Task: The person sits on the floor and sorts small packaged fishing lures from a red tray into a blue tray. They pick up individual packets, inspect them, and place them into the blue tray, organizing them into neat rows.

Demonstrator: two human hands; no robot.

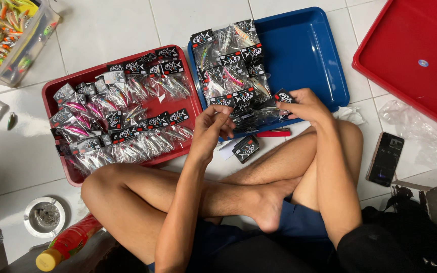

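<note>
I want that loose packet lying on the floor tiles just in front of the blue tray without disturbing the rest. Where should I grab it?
Take the loose packet by its black card header, pinching the two long edges from above. It lies flat and slightly tilted on the tile, apart from the stack in the blue tray, so coming straight down between the left hand and right hand looks clearest.

Two trays lie side by side on the floor [102, 30], the left tray [51, 91] and the middle tray [309, 50] both holding packets. A third tray [410, 40] lies far right. A phone [385, 159] lies right of the knees, a tub [21, 45] far left.
</note>
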